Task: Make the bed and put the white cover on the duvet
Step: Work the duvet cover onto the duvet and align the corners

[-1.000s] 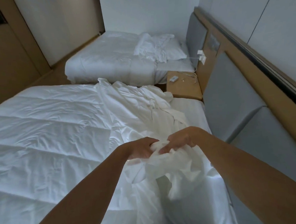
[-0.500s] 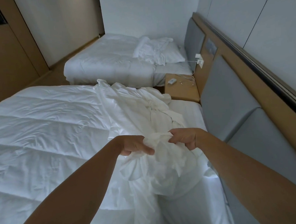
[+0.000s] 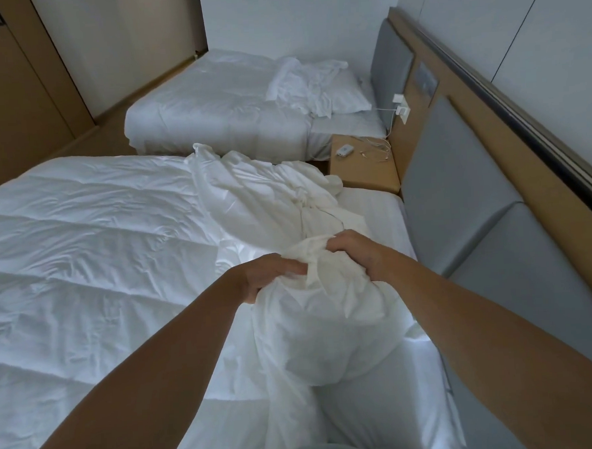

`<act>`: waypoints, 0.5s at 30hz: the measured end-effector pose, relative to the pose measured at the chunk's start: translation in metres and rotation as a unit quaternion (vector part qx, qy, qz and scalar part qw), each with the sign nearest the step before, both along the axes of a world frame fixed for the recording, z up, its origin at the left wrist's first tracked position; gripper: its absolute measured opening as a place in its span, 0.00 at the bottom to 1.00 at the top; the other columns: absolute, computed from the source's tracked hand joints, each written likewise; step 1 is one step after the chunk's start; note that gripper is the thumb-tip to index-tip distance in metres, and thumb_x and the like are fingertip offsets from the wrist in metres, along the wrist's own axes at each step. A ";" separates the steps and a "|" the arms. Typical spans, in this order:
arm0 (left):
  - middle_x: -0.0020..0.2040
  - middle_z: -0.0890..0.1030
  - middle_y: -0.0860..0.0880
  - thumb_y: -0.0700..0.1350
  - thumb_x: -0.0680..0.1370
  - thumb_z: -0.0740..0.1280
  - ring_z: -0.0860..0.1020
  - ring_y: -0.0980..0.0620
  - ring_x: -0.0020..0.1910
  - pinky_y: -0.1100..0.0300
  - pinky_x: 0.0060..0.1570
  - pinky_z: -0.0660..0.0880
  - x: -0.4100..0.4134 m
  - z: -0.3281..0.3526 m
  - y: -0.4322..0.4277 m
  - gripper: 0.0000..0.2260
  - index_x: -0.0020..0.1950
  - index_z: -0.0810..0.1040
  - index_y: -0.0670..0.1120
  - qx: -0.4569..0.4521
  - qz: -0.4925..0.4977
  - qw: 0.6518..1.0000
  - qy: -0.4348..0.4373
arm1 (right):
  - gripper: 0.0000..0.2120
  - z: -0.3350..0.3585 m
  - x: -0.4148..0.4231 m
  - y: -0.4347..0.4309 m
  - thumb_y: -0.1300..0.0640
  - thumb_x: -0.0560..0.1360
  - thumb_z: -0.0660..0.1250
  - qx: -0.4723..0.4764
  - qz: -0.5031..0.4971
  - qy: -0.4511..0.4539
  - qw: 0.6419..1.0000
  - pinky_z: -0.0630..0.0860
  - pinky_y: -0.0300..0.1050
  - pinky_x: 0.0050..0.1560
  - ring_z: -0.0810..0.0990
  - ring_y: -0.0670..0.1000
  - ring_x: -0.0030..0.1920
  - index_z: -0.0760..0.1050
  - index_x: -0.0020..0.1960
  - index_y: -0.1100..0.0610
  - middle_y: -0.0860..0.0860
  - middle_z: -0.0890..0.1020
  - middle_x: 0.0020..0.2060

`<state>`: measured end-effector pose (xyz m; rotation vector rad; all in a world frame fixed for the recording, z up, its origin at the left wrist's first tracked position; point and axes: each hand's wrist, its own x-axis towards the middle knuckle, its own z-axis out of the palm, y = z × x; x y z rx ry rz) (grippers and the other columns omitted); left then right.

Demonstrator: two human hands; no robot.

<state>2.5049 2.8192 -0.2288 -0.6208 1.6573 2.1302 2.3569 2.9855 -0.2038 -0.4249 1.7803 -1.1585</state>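
Bunched cover (image 3: 269,198) blocks the way beside the headboard (image 3: 457,188); flat duvet (image 3: 83,252) leaves room left.

The fingertips of the left hand (image 3: 270,277) and the right hand (image 3: 357,252) are buried in the bunched white cover (image 3: 326,312). The duvet (image 3: 83,252) is cut off by the left edge. The small white object (image 3: 345,150) on the nightstand (image 3: 364,176) cannot be identified. The far pillow (image 3: 348,96) is partly hidden by crumpled linen (image 3: 306,83).

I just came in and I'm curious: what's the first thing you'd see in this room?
Right in the middle, the left hand and the right hand grip a bunched-up white cover over the near bed. To their left a quilted white duvet lies spread out. Farther back stands a second bed.
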 end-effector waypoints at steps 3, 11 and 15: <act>0.54 0.85 0.39 0.43 0.77 0.73 0.85 0.40 0.50 0.46 0.54 0.81 -0.006 0.003 0.000 0.13 0.60 0.83 0.41 -0.053 0.038 0.998 0.024 | 0.24 0.001 0.000 0.000 0.49 0.64 0.77 -0.042 -0.032 -0.046 0.998 0.77 0.55 0.64 0.83 0.59 0.54 0.84 0.55 0.62 0.61 0.85 0.55; 0.52 0.85 0.43 0.46 0.68 0.72 0.84 0.45 0.49 0.51 0.53 0.79 -0.004 0.008 -0.012 0.22 0.60 0.82 0.43 0.023 0.031 0.999 0.037 | 0.28 0.024 -0.012 0.011 0.52 0.67 0.82 0.034 0.146 -0.067 0.986 0.75 0.61 0.66 0.82 0.61 0.60 0.79 0.63 0.58 0.59 0.84 0.59; 0.54 0.84 0.41 0.43 0.64 0.77 0.84 0.44 0.50 0.52 0.48 0.82 -0.006 0.015 -0.009 0.28 0.63 0.80 0.41 0.114 -0.039 0.991 0.052 | 0.20 0.026 -0.011 -0.001 0.57 0.70 0.79 0.077 0.155 0.001 0.985 0.78 0.58 0.64 0.83 0.60 0.59 0.82 0.61 0.58 0.58 0.85 0.56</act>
